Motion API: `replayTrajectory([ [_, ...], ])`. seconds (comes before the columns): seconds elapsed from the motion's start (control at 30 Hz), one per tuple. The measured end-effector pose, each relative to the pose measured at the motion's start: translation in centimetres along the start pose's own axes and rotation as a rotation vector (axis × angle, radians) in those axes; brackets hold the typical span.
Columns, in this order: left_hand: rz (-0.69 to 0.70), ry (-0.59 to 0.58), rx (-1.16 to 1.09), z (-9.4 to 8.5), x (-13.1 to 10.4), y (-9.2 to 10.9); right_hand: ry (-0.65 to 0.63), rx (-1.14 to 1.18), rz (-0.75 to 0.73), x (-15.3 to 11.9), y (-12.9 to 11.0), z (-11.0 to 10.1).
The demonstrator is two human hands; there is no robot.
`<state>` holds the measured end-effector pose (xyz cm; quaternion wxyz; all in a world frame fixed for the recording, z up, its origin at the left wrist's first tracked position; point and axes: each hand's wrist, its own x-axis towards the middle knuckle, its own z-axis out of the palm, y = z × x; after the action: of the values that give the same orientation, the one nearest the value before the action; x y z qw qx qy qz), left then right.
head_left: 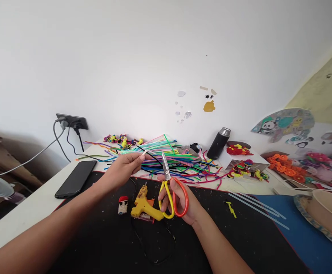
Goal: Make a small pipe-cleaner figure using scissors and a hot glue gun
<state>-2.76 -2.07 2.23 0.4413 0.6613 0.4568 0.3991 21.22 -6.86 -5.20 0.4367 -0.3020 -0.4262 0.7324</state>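
Note:
Scissors (170,190) with one yellow and one red-orange handle are in my right hand (183,201), its fingers through the loops and the blades pointing up, nearly together. My left hand (130,163) pinches a small pale piece (144,152) between thumb and forefinger, left of the blade tips. A thin black stem (151,153) runs near these fingertips; whether they hold it too is unclear. Below the hands, a yellow glue gun (145,205) lies on the black mat (97,236), beside a small cream figure with a red top (123,205). Behind the hands spreads a pile of colored pipe cleaners (180,156).
A black phone (76,179) lies at the left. Near the wall stands a tilted black bottle (218,142) beside a white box (245,160) with colorful figures. Clear glue sticks (259,207), a yellow-green piece (231,210) and a round basket (325,217) are at the right.

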Motion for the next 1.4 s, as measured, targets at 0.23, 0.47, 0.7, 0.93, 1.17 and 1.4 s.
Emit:
replayTrajectory([
  [0.23,0.045,-0.010,0.094,-0.6,-0.3,0.1,-0.062,-0.038,-0.015,-0.4,0.3,0.5],
  [0.47,0.177,0.091,0.319,-0.9,-0.1,0.0,-0.052,-0.094,-0.092,-0.6,-0.1,0.9],
  [0.7,0.158,0.084,0.443,-0.5,-0.4,0.6,0.091,-0.343,-0.021,0.0,0.0,1.0],
  [0.93,0.148,0.092,0.504,-0.7,-0.2,-0.3,0.142,-0.443,-0.033,0.2,0.3,1.3],
  [1.17,0.168,0.122,0.479,-0.5,-0.3,0.0,0.144,-0.475,-0.021,-0.2,0.1,1.6],
  [1.4,0.149,0.129,0.446,-0.5,-0.3,0.1,0.165,-0.502,-0.018,-0.3,0.0,2.3],
])
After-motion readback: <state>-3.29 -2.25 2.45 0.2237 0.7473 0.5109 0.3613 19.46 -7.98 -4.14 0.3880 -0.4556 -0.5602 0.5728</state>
